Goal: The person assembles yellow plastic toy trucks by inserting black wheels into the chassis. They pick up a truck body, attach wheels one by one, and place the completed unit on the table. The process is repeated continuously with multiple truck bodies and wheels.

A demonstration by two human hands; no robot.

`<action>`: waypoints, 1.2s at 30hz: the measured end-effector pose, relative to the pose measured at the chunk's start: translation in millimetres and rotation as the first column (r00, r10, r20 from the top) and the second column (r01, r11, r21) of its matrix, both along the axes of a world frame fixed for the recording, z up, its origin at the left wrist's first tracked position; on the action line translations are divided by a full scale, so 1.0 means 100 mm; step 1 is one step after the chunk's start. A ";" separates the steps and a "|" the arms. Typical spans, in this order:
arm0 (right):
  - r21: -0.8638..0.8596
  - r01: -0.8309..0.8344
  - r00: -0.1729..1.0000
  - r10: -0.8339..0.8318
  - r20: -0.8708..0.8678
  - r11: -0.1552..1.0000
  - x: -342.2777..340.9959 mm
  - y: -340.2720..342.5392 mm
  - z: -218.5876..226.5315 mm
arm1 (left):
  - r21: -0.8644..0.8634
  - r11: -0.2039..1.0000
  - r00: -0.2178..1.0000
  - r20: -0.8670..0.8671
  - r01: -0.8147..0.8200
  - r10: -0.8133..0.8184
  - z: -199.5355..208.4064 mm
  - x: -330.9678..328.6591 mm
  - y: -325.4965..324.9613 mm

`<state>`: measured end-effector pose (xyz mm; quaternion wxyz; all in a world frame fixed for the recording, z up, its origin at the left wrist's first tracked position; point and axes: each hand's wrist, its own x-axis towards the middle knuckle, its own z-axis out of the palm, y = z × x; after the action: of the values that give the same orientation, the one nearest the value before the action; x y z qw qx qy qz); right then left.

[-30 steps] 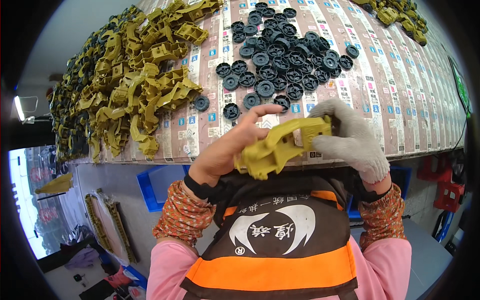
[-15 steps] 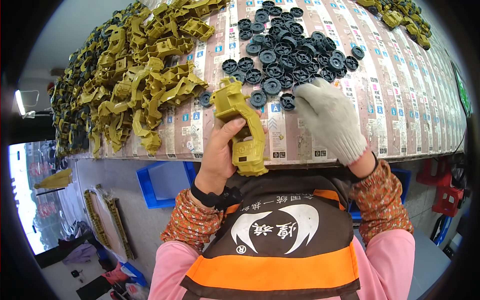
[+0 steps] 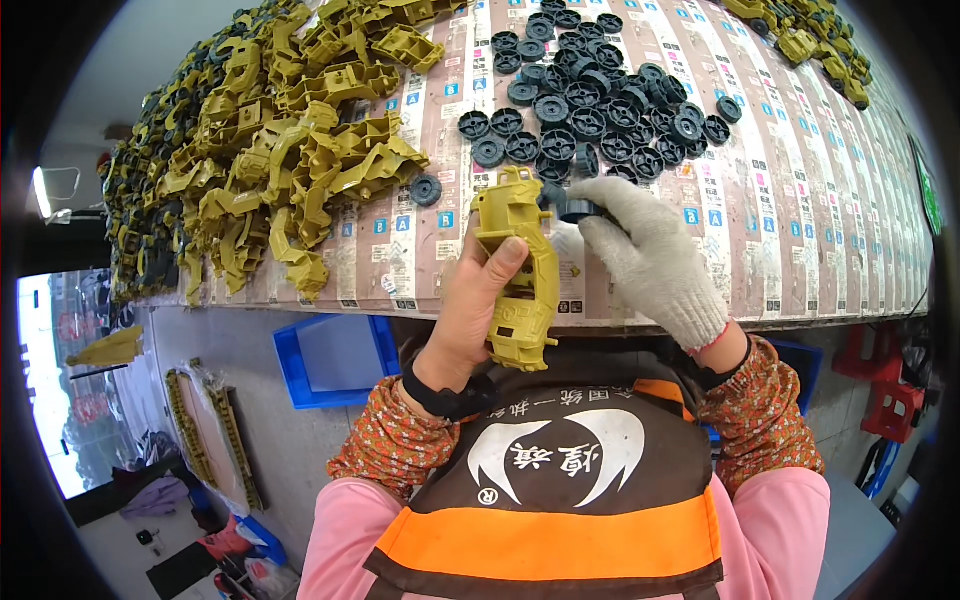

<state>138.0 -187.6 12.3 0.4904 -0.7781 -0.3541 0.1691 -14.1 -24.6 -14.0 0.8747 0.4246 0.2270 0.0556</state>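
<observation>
A yellow-green plastic toy vehicle body stands upright in my bare left hand, thumb across its side, over the table's near edge. My right hand, in a whitish knit glove, pinches a dark toy wheel between thumb and fingers. That wheel is close to the upper right side of the body, by a small peg; whether they touch I cannot tell. Just beyond my hands spreads a pile of loose dark wheels. One single wheel lies apart, left of the vehicle body.
A large heap of yellow-green bodies covers the table's left side. More pieces with wheels lie at the far right. The table has a printed paper covering. Below its edge are a blue bin and a red plastic stool.
My right hand has drawn back from the wheel pile with a wheel in its fingers, beside the vehicle body. The left hand has shifted slightly right, turning the body more upright.
</observation>
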 end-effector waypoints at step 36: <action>-0.341 0.126 0.751 0.135 0.647 0.931 0.56 -0.01 -0.05 | 0.265 0.961 0.996 0.062 -0.074 0.060 0.00 0.18 -0.19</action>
<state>194.1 -189.0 7.0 0.1803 -0.8633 -0.4684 -0.0528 3.6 -43.3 -14.5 0.8128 0.5291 0.2082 0.1268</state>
